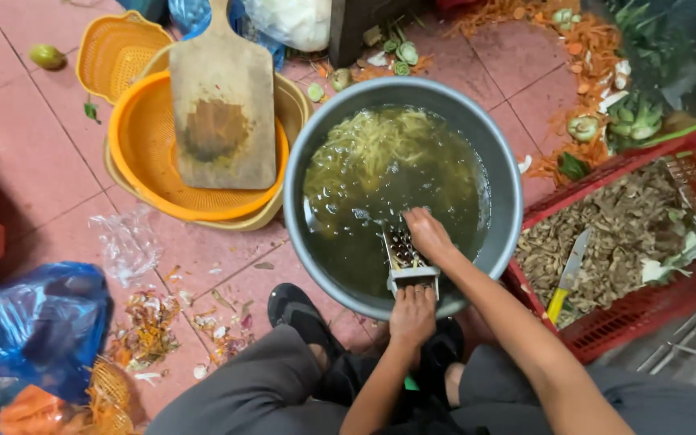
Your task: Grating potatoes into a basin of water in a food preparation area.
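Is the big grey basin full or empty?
Partly full: the grey basin holds greenish water with pale shreds floating at its far side.

The person squats low, knees spread wide to either side and both forearms reaching forward between them. The left hand point(412, 316) sits close to the body, fingers curled into a tight grip, knuckles up, the wrist straight and in line with a forearm that rises almost vertically from the bottom of the view. The right hand point(428, 235) lies just beyond it, farther from the body, palm down, fingers bent and pressed together. Its forearm runs in on a long diagonal from the lower right, bare to the elbow, the wrist slightly bent downward. The two hands are near each other, not touching, the right one directly ahead of the left.
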